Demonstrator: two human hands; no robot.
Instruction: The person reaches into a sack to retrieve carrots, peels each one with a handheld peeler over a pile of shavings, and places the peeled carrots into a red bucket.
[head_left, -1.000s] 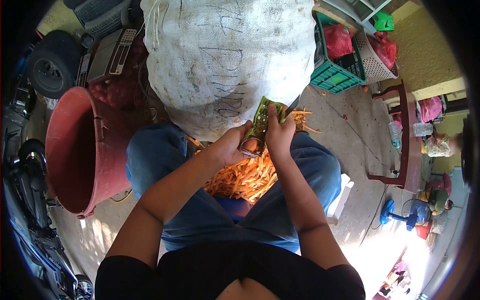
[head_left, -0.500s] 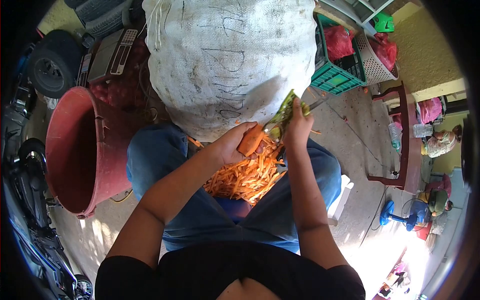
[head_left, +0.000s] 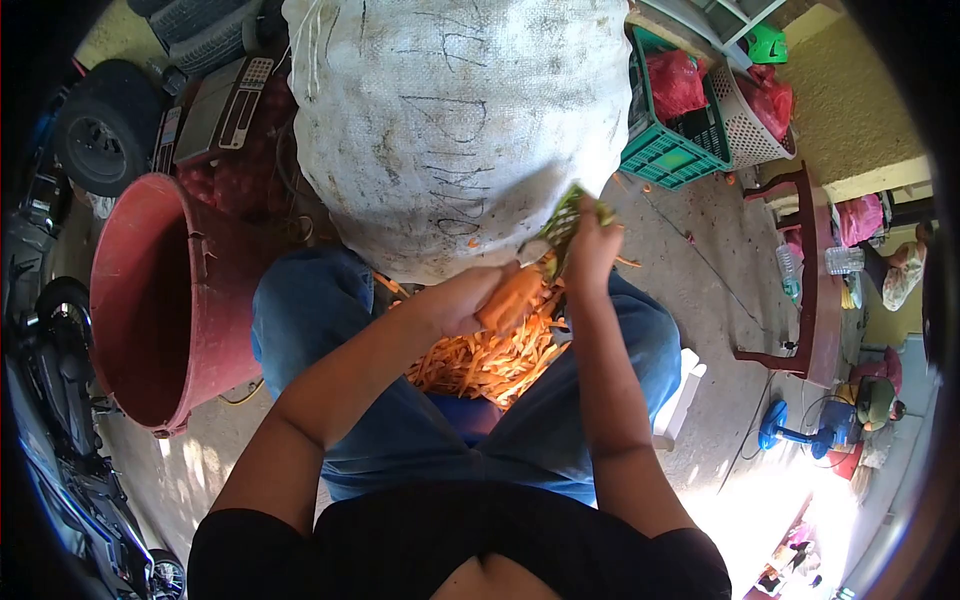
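Observation:
My left hand (head_left: 462,300) is wrapped round a thick orange carrot (head_left: 508,303), which points up and to the right. In my right hand (head_left: 595,250) is a green-handled peeler (head_left: 563,226), its metal end right at the carrot's upper tip. Motion smears the carrot and the peeler a little. Below both hands, between my knees, lies a heap of orange peelings (head_left: 478,366), above a dark blue surface. Just beyond my hands stands a big white woven sack (head_left: 400,150) with handwriting on it and an orange scrap on its lower side.
A large red tub (head_left: 205,330) tilts at my left knee, with a scale (head_left: 212,125) and tyres behind it. A green crate (head_left: 680,155) and a white basket (head_left: 748,125) hold red bags. Farther right are a wooden bench (head_left: 815,300), a blue fan (head_left: 775,425) and a person.
The peeler and my right hand have shifted slightly left, and the peeler's angle has changed. The carrot has tipped a little in my left hand. The person at far right has moved.

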